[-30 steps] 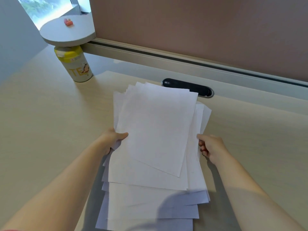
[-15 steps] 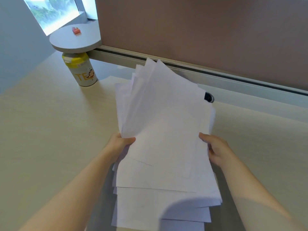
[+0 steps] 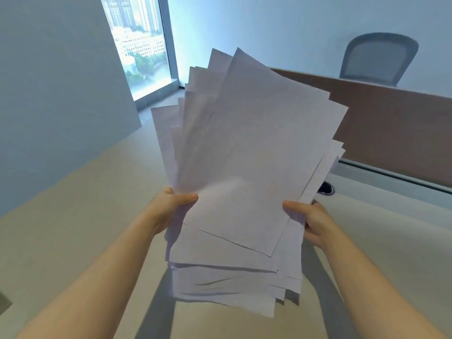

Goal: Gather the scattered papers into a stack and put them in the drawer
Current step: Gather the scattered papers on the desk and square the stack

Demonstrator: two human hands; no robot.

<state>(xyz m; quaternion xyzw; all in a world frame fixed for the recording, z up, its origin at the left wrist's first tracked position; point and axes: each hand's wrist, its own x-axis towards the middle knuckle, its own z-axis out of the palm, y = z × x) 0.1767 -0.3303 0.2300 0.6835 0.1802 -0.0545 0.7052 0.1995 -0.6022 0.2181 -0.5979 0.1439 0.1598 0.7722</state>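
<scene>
The left hand (image 3: pixel 171 206), at lower centre-left of the frame, grips the left edge of a loose, uneven stack of white paper sheets (image 3: pixel 244 172), its thumb lying across the front sheet and the other fingers hidden behind. The right hand (image 3: pixel 310 223), at lower centre-right, grips the stack's right edge in the same way, thumb on the front and fingers curled behind. Both bare forearms run in from the bottom corners of the frame.

The stack is held up in the middle of the frame, raised clear of the pale beige wooden desk (image 3: pixel 73 228) and tilted toward the camera. Its sheets are not squared: their top corners fan out toward the upper centre, and the bottom edges hang stepped and skewed below the hands, casting a shadow on the desk beneath.

Just right of the stack, on the desk's far part, a small dark cable port (image 3: pixel 326 188) peeks out from behind the paper's edge. Beyond it a brown partition panel (image 3: pixel 396 128) with a grey rail along its base crosses the right of the frame. Above the panel, at upper right, shows the grey mesh back of an office chair (image 3: pixel 378 58). At upper left stands a light blue-grey wall panel (image 3: pixel 61 81), and beside it a tall window (image 3: pixel 139 50) shows buildings and trees outside.
</scene>
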